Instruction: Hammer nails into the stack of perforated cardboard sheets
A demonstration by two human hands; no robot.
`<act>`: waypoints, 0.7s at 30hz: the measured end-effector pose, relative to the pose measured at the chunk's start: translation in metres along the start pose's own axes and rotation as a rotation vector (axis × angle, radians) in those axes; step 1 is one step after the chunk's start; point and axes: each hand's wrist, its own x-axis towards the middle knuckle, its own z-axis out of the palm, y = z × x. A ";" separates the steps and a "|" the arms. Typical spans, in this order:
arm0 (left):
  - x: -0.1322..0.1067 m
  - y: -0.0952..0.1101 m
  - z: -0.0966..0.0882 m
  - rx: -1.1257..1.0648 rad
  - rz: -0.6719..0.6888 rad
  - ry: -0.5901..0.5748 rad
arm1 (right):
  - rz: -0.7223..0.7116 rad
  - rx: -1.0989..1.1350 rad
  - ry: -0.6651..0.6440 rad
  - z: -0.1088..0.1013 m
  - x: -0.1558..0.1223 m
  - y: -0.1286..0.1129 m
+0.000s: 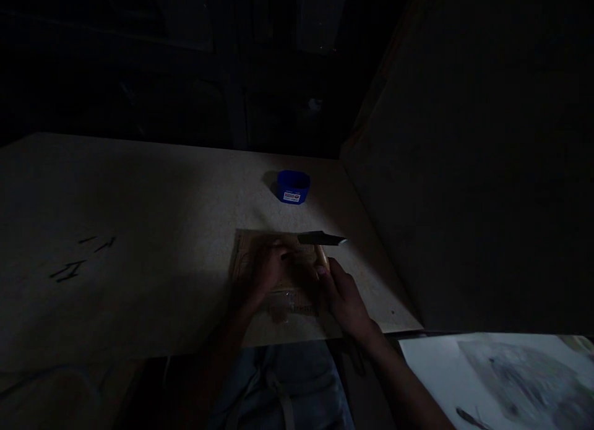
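Note:
My right hand (pixel 346 297) is closed around the wooden handle of a hammer (pixel 322 238), its dark metal head raised over the right part of a brown cardboard piece (pixel 245 244). On that cardboard rests my left hand (pixel 269 269), fingers pinched together at a small dark sliver (pixel 286 255). The sliver's kind is too dim to make out. Several thin dark pieces, resembling nails (pixel 74 269), lie scattered at the left of the table (pixel 153 232).
A blue plastic container (pixel 294 187) with a white label stands beyond the cardboard. Along the right side rises a dark panel (pixel 473 170). A white sheet (pixel 431 362) lies at the lower right. The room is dim.

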 end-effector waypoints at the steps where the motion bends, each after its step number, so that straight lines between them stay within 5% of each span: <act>1: 0.000 0.000 0.000 0.020 0.020 -0.003 | 0.041 -0.043 -0.026 0.003 0.006 0.005; 6: 0.001 -0.002 0.000 0.036 0.094 -0.002 | 0.142 -0.089 -0.103 0.007 0.020 0.030; 15: 0.000 -0.002 -0.002 0.080 0.134 -0.015 | 0.112 0.214 0.011 -0.005 0.009 0.010; 21: 0.000 -0.002 -0.002 0.074 0.152 -0.003 | 0.259 0.587 0.036 0.010 0.018 0.028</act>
